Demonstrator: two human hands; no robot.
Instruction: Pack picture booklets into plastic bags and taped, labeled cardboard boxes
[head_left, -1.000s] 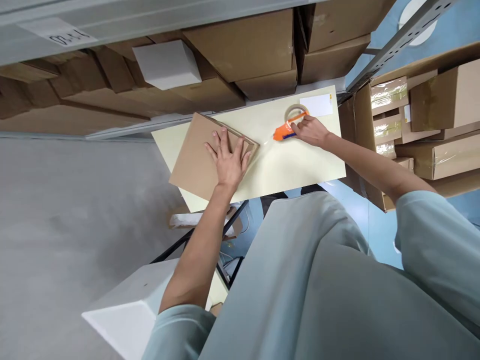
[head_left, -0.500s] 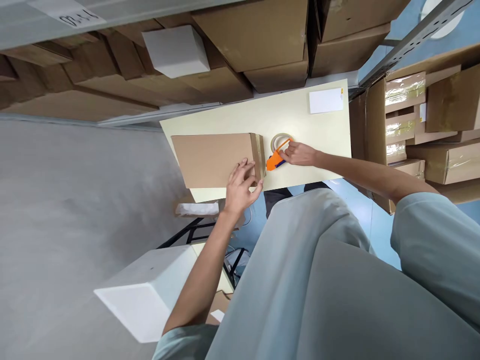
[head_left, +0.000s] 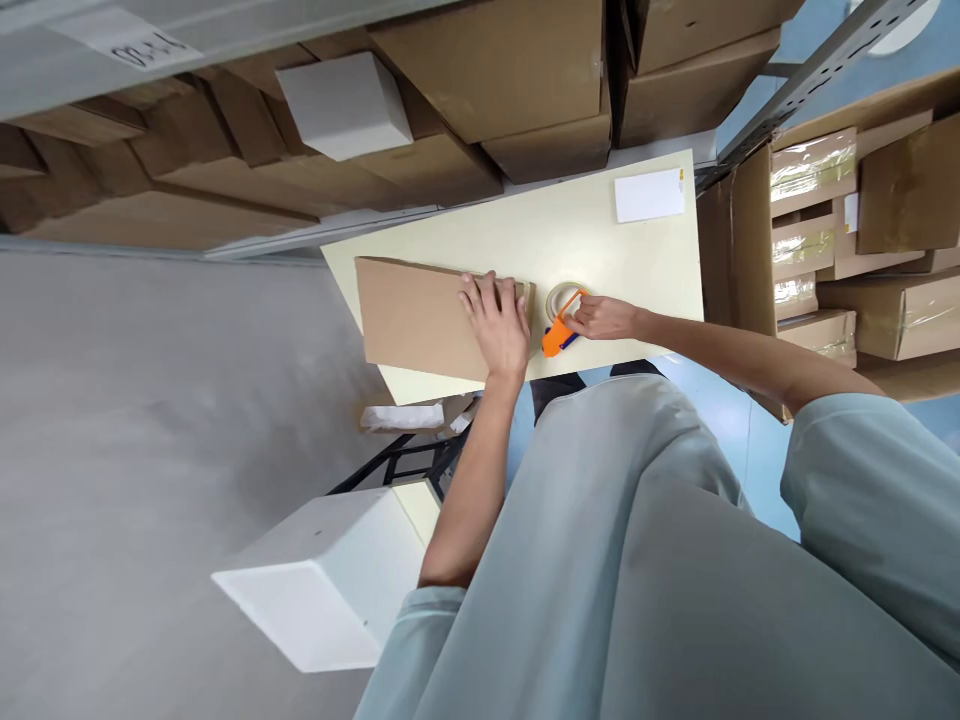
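Observation:
A closed brown cardboard box [head_left: 420,315] lies on the cream tabletop [head_left: 585,215]. My left hand [head_left: 499,325] rests on top of the box near its right end, fingers stretched out and a little apart. Just right of the box, my right hand [head_left: 602,317] is closed around an orange tape dispenser [head_left: 553,338], which has blue parts and a roll of tape [head_left: 561,296] on it. The dispenser is tilted beside the box's taped right end, with a small gap between them. My left hand partly covers that end.
A white label sheet [head_left: 650,195] lies at the table's far right corner. Behind stands a shelf with cardboard boxes [head_left: 502,70] and a white box [head_left: 345,105]. At right, a large open carton [head_left: 750,230] holds several taped boxes. A white bin-like object [head_left: 322,575] stands lower left.
My left hand has moved from the box's near right corner up onto its top, now lying flatter. The box has turned slightly. The dispenser has shifted a little right and nearer me.

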